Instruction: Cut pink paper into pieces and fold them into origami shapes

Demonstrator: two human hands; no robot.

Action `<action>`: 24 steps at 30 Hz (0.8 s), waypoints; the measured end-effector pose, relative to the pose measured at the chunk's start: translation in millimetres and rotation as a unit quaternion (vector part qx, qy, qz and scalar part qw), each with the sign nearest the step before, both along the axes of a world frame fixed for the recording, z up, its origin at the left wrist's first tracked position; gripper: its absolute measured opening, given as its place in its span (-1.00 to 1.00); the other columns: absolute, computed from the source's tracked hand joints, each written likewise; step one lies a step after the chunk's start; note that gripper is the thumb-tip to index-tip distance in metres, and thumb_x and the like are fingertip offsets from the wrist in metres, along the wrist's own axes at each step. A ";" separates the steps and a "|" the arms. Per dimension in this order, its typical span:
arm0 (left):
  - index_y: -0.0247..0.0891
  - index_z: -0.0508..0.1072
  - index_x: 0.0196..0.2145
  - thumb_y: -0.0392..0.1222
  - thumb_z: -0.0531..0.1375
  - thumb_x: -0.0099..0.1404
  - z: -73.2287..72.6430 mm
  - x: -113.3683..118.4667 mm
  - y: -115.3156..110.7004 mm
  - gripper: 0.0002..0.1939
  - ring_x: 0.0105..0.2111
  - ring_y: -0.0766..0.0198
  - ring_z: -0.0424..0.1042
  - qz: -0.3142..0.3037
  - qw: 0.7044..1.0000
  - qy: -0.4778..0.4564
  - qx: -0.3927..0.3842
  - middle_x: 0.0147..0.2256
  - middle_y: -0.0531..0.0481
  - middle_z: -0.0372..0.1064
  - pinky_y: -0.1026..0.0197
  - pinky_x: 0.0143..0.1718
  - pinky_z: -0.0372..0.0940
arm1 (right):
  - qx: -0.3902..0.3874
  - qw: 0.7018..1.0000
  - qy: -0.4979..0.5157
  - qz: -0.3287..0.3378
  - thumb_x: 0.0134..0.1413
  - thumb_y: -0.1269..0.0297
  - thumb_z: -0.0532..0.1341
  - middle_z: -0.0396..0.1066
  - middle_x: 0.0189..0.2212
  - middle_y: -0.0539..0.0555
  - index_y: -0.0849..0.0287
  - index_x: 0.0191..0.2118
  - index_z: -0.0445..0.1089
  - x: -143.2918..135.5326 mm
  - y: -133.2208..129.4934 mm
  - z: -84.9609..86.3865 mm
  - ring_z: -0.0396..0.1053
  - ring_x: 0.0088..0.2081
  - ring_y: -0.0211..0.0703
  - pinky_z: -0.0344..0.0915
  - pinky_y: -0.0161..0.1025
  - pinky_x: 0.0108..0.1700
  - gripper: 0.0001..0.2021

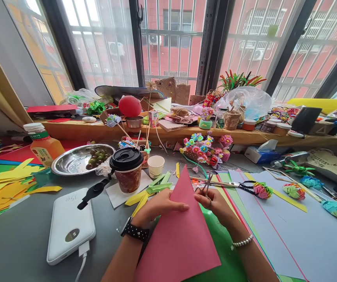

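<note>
Two hands were at the lower centre: the left hand [160, 203] pinched pink paper [180, 239] beneath its thumb, and the right hand [215, 204] had its fingers closed around small scissors [207, 185] near the sheet's right edge. Grey desk [106, 227] showed between the white power bank [71, 223], lower left, and the left forearm [123, 252]; layered sheets [292, 227] spread lower right. Barred windows [174, 39] filled the top.

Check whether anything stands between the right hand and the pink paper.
Nothing visible does: the right hand, holding scissors, is close beside the pink paper's edge. The left hand grips the paper from the opposite side.
</note>
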State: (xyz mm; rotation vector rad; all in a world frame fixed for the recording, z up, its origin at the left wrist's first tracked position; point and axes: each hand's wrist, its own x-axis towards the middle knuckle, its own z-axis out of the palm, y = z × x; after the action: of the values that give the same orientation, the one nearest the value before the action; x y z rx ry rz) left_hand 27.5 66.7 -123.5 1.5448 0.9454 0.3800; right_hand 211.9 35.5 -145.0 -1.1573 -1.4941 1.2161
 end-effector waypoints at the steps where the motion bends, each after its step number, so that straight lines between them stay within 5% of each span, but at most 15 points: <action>1: -0.33 0.41 -0.35 -0.03 0.21 -0.08 0.8 2.0 -0.8 -0.63 -0.41 0.18 0.37 -0.013 1.000 -0.001 -0.006 -0.37 -0.08 0.39 0.26 -0.48 0.23 | -0.006 1.000 0.008 -0.007 -0.19 0.01 0.17 -0.03 -0.64 -0.11 0.21 -0.53 0.20 -0.6 -0.4 -0.2 -0.09 -0.59 -0.38 -0.12 -0.38 -0.57 -0.67; 8: -0.31 0.40 -0.37 0.01 0.16 -0.03 10.9 -0.4 0.6 -0.66 -0.43 0.30 0.30 -0.055 0.998 -0.025 -0.005 -0.42 0.02 0.34 0.33 -0.44 0.17 | -0.001 1.000 0.008 0.025 -0.18 0.04 0.18 0.02 -0.63 -0.10 0.21 -0.56 0.17 2.4 -1.9 -3.4 -0.04 -0.57 -0.37 -0.06 -0.38 -0.55 -0.69; 15: -0.33 0.28 -0.58 0.05 0.02 0.09 14.1 6.7 4.3 -0.65 -0.57 0.41 0.08 0.069 0.991 -0.058 0.095 -0.60 0.11 0.08 0.36 -0.56 0.01 | -0.017 0.996 -0.033 0.083 -0.17 -0.02 0.15 0.06 -0.65 -0.09 0.22 -0.55 0.21 0.7 -2.5 -2.7 -0.04 -0.60 -0.38 -0.09 -0.38 -0.57 -0.65; 24: -0.30 0.22 -0.65 -0.05 -0.02 0.11 12.9 23.1 -7.2 -0.68 -0.58 0.39 0.03 0.080 0.971 -0.005 0.223 -0.63 0.12 0.02 0.35 -0.58 -0.05 | 0.034 0.988 -0.136 0.066 -0.31 -0.37 -0.16 -0.07 -0.69 -0.09 0.18 -0.68 -0.02 4.3 2.9 -17.8 -0.11 -0.61 -0.37 -0.15 -0.37 -0.60 -0.40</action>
State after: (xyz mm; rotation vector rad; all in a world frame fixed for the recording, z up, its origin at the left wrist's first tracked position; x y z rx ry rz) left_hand 50.6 59.4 -110.6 1.8719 1.0256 0.7559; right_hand 216.2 38.4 -162.8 -1.2311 -1.8280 1.1174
